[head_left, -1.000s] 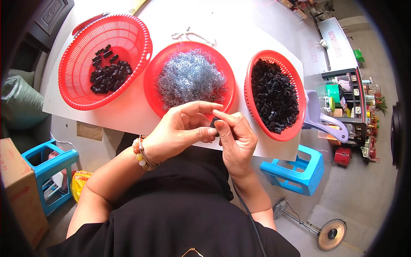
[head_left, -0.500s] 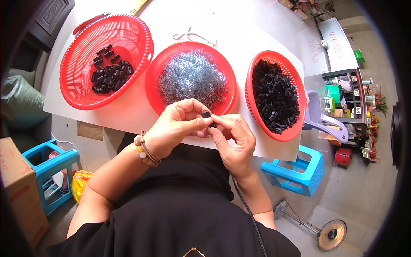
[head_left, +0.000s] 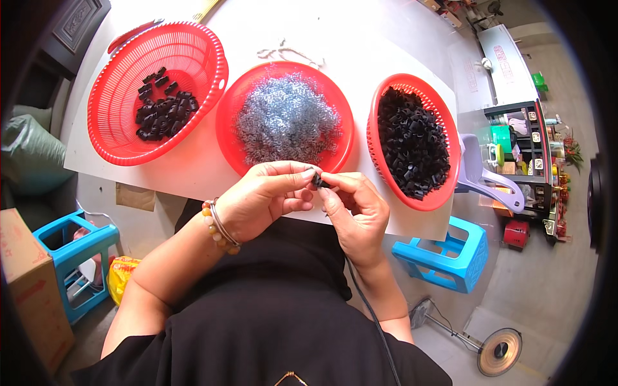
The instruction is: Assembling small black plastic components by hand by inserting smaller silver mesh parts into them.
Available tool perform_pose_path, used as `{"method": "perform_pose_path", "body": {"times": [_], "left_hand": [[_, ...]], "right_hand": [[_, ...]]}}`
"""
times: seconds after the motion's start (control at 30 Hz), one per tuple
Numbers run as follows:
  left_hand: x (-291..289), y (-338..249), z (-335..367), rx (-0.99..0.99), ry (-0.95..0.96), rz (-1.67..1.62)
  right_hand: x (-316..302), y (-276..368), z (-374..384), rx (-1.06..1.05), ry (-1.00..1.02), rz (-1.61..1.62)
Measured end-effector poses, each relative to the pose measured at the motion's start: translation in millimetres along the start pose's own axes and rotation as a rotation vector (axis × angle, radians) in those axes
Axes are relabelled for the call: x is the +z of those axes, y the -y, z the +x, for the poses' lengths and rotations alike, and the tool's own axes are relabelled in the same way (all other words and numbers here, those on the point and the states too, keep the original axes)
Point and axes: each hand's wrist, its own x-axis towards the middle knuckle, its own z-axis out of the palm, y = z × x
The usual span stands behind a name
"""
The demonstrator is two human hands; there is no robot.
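Note:
Between the fingertips of both hands is a small black plastic piece [head_left: 317, 180], just beyond the near table edge. My left hand [head_left: 267, 192], with a beaded bracelet at the wrist, pinches it from the left with thumb and forefinger. From the right, my right hand [head_left: 358, 215] pinches it too, its thumb below. Fingers partly cover the piece. Directly behind the hands, a red basin [head_left: 223, 128] holds a heap of small silvery wire springs [head_left: 288, 119]. A red basket [head_left: 456, 145] to the right is filled with loose black plastic pieces [head_left: 413, 143].
At the left of the white table [head_left: 347, 38], a larger red basket [head_left: 193, 48] holds several black pieces [head_left: 166, 116]. A white string [head_left: 290, 53] lies behind the basin. A purple scoop-like item [head_left: 489, 177] is beside the right basket. Blue stools [head_left: 450, 260] stand on both sides.
My left hand has dipped slightly and its fingers have shifted around the black piece, which now sits at another angle. My right hand has moved slightly with it, still pinching.

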Motion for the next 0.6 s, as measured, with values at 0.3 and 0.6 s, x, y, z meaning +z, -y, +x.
{"method": "perform_pose_path", "body": {"times": [0.3, 0.6], "left_hand": [[3.0, 0.3, -0.6, 0.023, -0.050, -0.004], [3.9, 4.2, 0.5, 0.119, -0.106, 0.119]], "right_hand": [[0.4, -2.8, -0.5, 0.078, 0.002, 0.065], [0.0, -4.5, 1.8, 0.201, -0.029, 0.145]]}}
